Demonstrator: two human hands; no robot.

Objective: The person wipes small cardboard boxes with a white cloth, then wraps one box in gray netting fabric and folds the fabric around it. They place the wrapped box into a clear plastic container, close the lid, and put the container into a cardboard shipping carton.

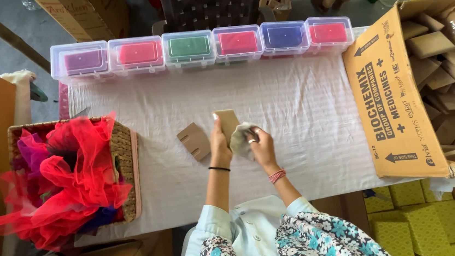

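Left hand (219,143): fingers closed on a tan cardboard piece (228,123), held upright above the counter (303,110).
Right hand (261,144): fingers gripping a pale cloth (241,139), pressed against the piece.
Second cardboard piece (194,141): flat, just left.
Basket (126,153): red netting, far left.
Boxes (189,49): back edge.

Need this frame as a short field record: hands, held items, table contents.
left hand: holds a tan cardboard piece upright
right hand: presses a pale cloth against that piece
beside left hand: second slotted card piece lying flat
surface: white tablecloth
far edge: row of six clear lidded boxes with coloured contents
left: wicker basket of red netting
right: open cardboard carton of tan pieces
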